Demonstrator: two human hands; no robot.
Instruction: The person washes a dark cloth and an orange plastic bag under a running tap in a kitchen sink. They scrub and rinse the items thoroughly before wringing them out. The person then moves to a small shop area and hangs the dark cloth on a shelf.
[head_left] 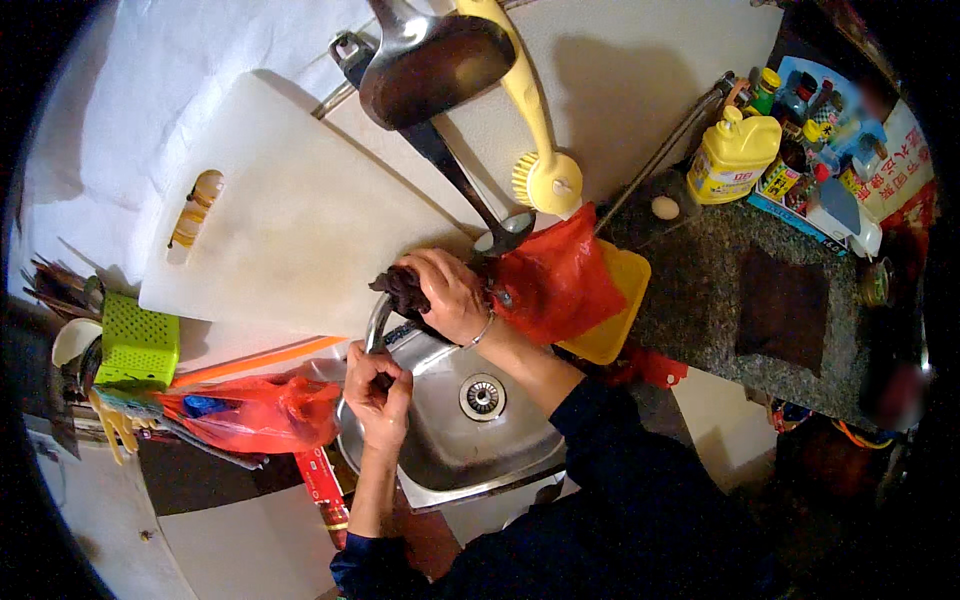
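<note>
Above the sink, my right hand point(450, 297) is closed around a bunched dark cloth point(401, 291), pressed against the top of a curved metal faucet point(378, 322). Lower down, my left hand point(378, 396) has its fingers curled around the end of the faucet's spout. A small dark patch shows between those fingers; I cannot make out whether it is cloth or shadow. Below both hands lies the stainless steel sink point(440, 440) with its round drain strainer point(482, 397).
A white cutting board point(290, 200) leans behind the faucet. A ladle point(435, 75) and a yellow brush point(548, 180) hang above. Red plastic bags point(560, 275) point(260, 412) flank the sink. On the right counter are an egg point(665, 208), a yellow jug point(735, 160) and several bottles.
</note>
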